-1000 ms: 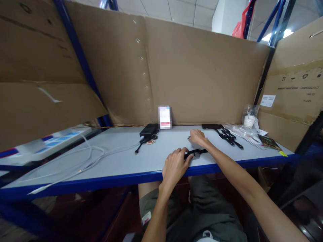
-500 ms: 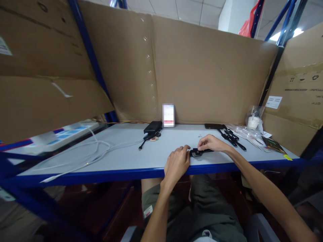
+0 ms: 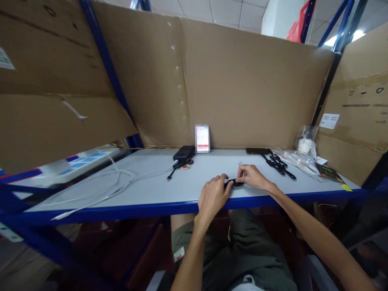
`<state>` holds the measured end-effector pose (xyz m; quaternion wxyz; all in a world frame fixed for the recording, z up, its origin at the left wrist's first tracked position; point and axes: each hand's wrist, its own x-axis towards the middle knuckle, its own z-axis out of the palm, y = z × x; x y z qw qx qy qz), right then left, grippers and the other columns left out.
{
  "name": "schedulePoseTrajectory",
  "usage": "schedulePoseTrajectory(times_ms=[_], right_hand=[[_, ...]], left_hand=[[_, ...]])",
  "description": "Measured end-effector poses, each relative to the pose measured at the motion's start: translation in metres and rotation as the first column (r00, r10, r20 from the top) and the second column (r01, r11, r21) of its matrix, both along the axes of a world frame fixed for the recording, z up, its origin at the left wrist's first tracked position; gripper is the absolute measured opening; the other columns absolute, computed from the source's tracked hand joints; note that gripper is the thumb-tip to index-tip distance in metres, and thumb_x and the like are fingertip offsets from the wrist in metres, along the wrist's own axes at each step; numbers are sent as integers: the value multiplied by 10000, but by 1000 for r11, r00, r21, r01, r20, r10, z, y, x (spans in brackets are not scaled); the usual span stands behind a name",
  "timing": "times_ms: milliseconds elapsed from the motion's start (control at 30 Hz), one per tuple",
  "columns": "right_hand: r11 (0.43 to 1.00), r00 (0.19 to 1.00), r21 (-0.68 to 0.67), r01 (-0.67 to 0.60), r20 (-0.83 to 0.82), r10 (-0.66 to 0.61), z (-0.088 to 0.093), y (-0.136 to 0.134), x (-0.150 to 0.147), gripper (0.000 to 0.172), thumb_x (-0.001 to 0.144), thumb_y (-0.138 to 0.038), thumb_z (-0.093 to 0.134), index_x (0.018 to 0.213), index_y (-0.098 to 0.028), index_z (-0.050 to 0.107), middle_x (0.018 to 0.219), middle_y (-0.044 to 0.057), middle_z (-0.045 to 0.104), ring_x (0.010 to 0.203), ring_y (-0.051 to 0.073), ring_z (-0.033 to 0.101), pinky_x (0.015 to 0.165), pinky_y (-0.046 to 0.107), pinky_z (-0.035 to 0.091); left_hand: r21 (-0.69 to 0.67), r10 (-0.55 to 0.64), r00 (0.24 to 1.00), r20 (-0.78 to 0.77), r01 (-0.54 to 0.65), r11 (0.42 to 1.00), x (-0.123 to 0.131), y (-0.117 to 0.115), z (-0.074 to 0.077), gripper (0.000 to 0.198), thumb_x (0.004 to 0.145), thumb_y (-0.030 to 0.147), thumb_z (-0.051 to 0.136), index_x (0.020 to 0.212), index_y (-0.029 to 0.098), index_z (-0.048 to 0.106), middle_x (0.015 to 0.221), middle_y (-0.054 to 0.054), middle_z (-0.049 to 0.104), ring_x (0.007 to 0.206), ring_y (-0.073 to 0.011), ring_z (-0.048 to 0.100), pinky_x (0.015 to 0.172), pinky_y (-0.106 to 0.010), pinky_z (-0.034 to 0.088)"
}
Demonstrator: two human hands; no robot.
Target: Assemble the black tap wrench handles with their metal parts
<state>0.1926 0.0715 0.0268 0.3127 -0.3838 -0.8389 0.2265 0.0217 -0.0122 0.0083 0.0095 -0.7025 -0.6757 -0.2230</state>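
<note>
Near the front edge of the grey tabletop (image 3: 151,190), my two hands meet over a small black device (image 3: 235,183). In the earlier frame it shows a flat black strap-like end reaching right; exactly what it is, I cannot make out. My left hand (image 3: 214,191) pinches its left side, thumb against the near side and fingers curled around. My right hand (image 3: 252,176) is closed with thumb and fingertips on the right end. Most of the device is covered by the fingers. A tiny pale bit (image 3: 240,163) lies just beyond my right hand.
A lit phone (image 3: 202,138) leans against the cardboard wall (image 3: 230,89). Left of it is a black box-shaped item (image 3: 183,153) with a short cable. White cables (image 3: 118,184) cross the left side. At right lie a dark phone (image 3: 257,151), black straps (image 3: 278,165) and plastic bags (image 3: 298,159).
My left thumb has come down onto the black device, and my right fingers have shifted slightly left. The strap-like end that stuck out under my right hand is now hidden.
</note>
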Motion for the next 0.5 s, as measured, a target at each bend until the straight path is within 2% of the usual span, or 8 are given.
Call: schedulePoseTrajectory(times_ms=[100, 200, 333, 400, 467, 500], right_hand=[[1000, 1000, 24, 18, -1, -18, -4, -1, -1, 146, 715, -123, 787, 671, -175, 658, 677, -44, 647, 666, 115, 559, 670, 226, 395], [995, 996, 53, 86, -27, -84, -3, 10, 6, 106, 771, -206, 760, 729, -179, 667, 721, -23, 680, 700, 133, 598, 688, 236, 437], [951, 956, 101, 292, -53, -288, 10, 46, 25, 116, 879, -267, 631, 874, -172, 697, 825, 37, 725, 779, 170, 643, 732, 272, 471], [932, 937, 96, 349, -6, -350, 15, 67, 29, 76, 846, -217, 656, 852, -173, 718, 794, 46, 730, 802, 189, 666, 751, 277, 471], [934, 932, 66, 352, 64, -356, 15, 87, 25, 23, 777, -191, 739, 766, -173, 731, 735, 56, 729, 807, 216, 689, 754, 279, 473], [939, 934, 48, 341, 95, -344, 13, 95, 21, 58, 746, -196, 778, 723, -172, 731, 710, 64, 727, 810, 235, 698, 750, 284, 476]], left_hand=[[9, 9, 1000, 11, -9, 1000, 1, 1, -1, 290, 1042, 411, 508, 1217, 214, 630, 1129, -105, 745, 1023, -287, 702, 807, -343, 457], [9, 6, 1000, 14, -6, 1000, 1, 1, -2, 281, 1031, 402, 532, 1213, 216, 637, 1135, -107, 739, 1031, -281, 697, 826, -342, 462], [11, 6, 1000, 18, -6, 1000, 1, 1, -2, 287, 1027, 405, 536, 1217, 219, 643, 1133, -107, 736, 1035, -283, 693, 838, -344, 463], [7, 5, 1000, 13, -5, 1000, 0, 1, -1, 290, 1027, 404, 533, 1219, 217, 644, 1130, -107, 737, 1031, -288, 694, 837, -349, 462], [3, 4, 1000, 6, -4, 1000, 0, 1, -1, 284, 1029, 394, 531, 1216, 214, 645, 1129, -106, 738, 1033, -292, 694, 837, -354, 462], [3, 3, 1000, 3, -3, 1000, 0, 1, -1, 282, 1030, 391, 528, 1216, 214, 645, 1129, -105, 737, 1034, -292, 694, 837, -355, 462]])
